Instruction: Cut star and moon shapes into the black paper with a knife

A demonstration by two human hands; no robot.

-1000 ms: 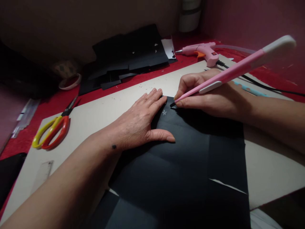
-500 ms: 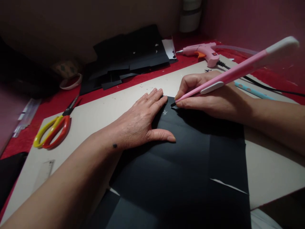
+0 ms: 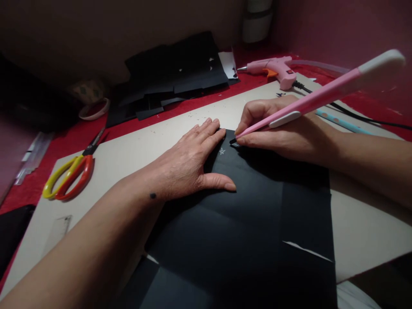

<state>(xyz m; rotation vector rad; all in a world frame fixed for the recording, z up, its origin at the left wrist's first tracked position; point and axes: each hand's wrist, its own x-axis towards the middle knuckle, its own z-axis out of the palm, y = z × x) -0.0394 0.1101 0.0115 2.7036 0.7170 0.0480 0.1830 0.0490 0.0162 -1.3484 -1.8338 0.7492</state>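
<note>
the black paper sheet (image 3: pixel 244 223) lies flat on a grey board (image 3: pixel 135 150) on the red desk (image 3: pixel 80 137), creased into panels, with a slit near its right edge. a tiny pale star (image 3: pixel 222 151) is cut or drawn near its far edge; the light is too dim to tell which. the right hand (image 3: pixel 283 133) is closed in a writing grip around a pink craft knife (image 3: pixel 309 101), whose dark tip touches the paper just right of the star. the left hand (image 3: pixel 189 165) lies open and flat, palm down, on the sheet's far left corner, fingers spread, thumb pointing right. on the board to the left lie yellow and red scissors (image 3: pixel 69 176) and a clear ruler (image 3: pixel 58 231). behind are a pile of black paper scraps (image 3: pixel 174 77), a pink glue gun (image 3: pixel 277 71) with a black cord, and a blue dotted pen (image 3: pixel 341 122).
</note>
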